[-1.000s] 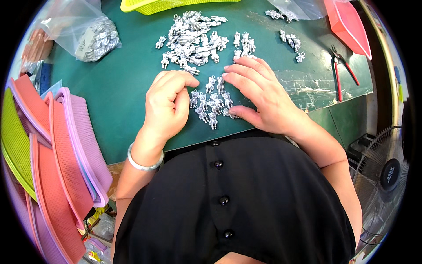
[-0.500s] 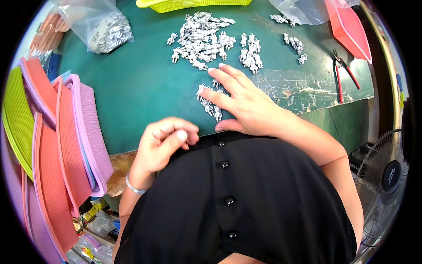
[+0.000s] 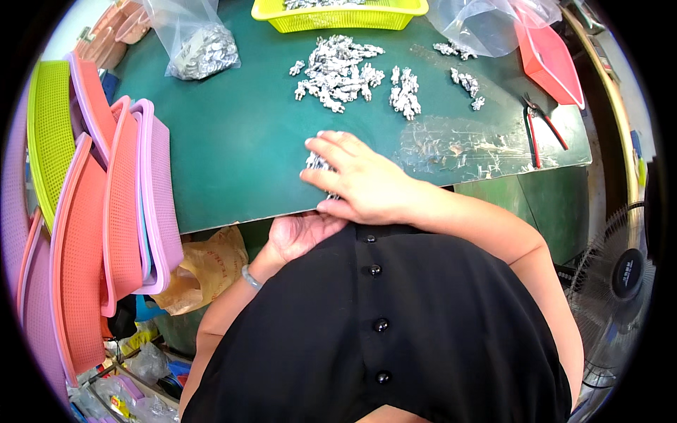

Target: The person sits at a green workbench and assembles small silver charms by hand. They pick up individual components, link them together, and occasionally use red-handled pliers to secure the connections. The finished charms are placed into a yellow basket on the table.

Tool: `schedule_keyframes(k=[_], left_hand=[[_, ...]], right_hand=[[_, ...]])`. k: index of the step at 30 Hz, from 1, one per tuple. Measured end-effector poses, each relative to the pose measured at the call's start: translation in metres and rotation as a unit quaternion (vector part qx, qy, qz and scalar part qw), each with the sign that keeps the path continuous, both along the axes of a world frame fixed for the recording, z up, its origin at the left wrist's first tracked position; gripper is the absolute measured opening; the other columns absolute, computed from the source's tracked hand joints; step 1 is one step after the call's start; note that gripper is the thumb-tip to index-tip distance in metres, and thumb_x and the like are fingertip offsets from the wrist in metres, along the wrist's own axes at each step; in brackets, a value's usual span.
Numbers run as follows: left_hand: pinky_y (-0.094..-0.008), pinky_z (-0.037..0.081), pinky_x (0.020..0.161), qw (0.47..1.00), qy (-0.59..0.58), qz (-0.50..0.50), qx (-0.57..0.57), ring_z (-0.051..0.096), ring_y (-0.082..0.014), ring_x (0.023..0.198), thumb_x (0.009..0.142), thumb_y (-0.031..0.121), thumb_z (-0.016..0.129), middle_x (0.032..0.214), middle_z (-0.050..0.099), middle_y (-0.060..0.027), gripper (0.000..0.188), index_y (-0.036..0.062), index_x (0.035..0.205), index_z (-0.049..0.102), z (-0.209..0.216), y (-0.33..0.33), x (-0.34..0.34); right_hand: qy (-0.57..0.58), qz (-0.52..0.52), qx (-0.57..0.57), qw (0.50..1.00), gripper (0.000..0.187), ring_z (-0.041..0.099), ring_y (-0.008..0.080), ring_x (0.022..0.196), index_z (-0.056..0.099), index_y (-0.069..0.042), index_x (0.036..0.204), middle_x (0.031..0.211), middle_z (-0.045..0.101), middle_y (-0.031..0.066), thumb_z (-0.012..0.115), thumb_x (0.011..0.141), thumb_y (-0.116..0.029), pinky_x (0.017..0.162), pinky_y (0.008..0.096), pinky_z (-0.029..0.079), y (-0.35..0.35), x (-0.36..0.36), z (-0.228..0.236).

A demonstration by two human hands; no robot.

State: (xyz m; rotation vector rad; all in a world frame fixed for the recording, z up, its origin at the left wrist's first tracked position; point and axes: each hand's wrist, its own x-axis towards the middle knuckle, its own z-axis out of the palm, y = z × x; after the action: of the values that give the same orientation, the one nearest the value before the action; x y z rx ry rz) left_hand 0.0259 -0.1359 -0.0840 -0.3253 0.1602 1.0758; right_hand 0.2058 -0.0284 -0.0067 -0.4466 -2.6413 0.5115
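Observation:
Close to the front edge of the green table, my right hand lies palm down with its fingers stretched out over several small silver figure charms. They show between and beside its fingers; the rest are hidden beneath it. Just below the table edge, my left hand is held palm up, its fingers extended toward the right hand and their tips partly covered. Nothing shows in its palm. Beyond the hands lies a large heap of the same silver charms, with a smaller cluster of charms to its right.
A yellow-green basket holding more charms stands at the far edge. Red-handled pliers and a red tray are at the right. A bag of silver pieces lies far left; stacked baskets crowd the left side. A fan stands right.
My right hand has drawn toward the table's front edge, with the charms beneath it. My left hand has moved right and turned palm up below the edge, its curled fingers now extended.

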Motion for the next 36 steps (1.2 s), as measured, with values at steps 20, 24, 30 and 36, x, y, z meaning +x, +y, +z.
schedule_keyframes(k=[20, 24, 30, 36], left_hand=[[-0.0451, 0.06, 0.087, 0.988, 0.143, -0.012, 0.056, 0.069, -0.0317, 0.1, 0.104, 0.022, 0.04, 0.112, 0.067, -0.0196, 0.037, -0.0062, 0.116, 0.059, -0.004, -0.023, -0.02], [-0.0342, 0.058, 0.055, 0.941, 0.303, -0.091, -0.117, 0.071, -0.0369, 0.086, 0.103, 0.029, 0.048, 0.106, 0.069, -0.0254, 0.039, -0.0052, 0.101, 0.066, 0.017, -0.04, -0.045], [-0.0249, 0.048, 0.042, 0.975, 0.22, -0.021, -0.026, 0.069, -0.0354, 0.085, 0.104, 0.034, 0.048, 0.105, 0.066, -0.0251, 0.044, -0.0033, 0.095, 0.067, 0.079, -0.038, -0.058], [-0.0247, 0.051, 0.045, 0.976, 0.192, 0.062, 0.08, 0.065, -0.0319, 0.09, 0.103, 0.035, 0.051, 0.113, 0.059, -0.0234, 0.04, -0.0029, 0.098, 0.063, 0.133, 0.072, -0.039]], right_hand=[[0.147, 0.283, -0.183, 0.93, 0.025, 0.057, 0.038, 0.117, 0.069, 0.0, 0.099, 0.113, 0.066, 0.0179, 0.065, 0.082, -0.019, 0.098, 0.0449, 0.048, -0.017, -0.016, -0.013], [0.148, 0.108, -0.031, 0.983, 0.019, 0.059, 0.0357, 0.111, 0.067, -0.004, 0.097, 0.11, 0.066, 0.0144, 0.072, 0.08, -0.012, 0.098, 0.0463, 0.047, 0.017, 0.008, 0.011], [0.019, -0.159, 0.063, 0.985, 0.051, 0.046, 0.0414, 0.133, 0.058, -0.008, 0.132, 0.142, 0.05, 0.0222, 0.069, 0.091, -0.037, 0.111, 0.049, 0.038, 0.108, 0.063, 0.009], [-0.034, -0.129, 0.045, 0.99, 0.077, 0.03, 0.0427, 0.146, 0.041, -0.016, 0.151, 0.157, 0.034, 0.0229, 0.064, 0.09, -0.058, 0.119, 0.0543, 0.026, 0.147, 0.035, -0.009]])
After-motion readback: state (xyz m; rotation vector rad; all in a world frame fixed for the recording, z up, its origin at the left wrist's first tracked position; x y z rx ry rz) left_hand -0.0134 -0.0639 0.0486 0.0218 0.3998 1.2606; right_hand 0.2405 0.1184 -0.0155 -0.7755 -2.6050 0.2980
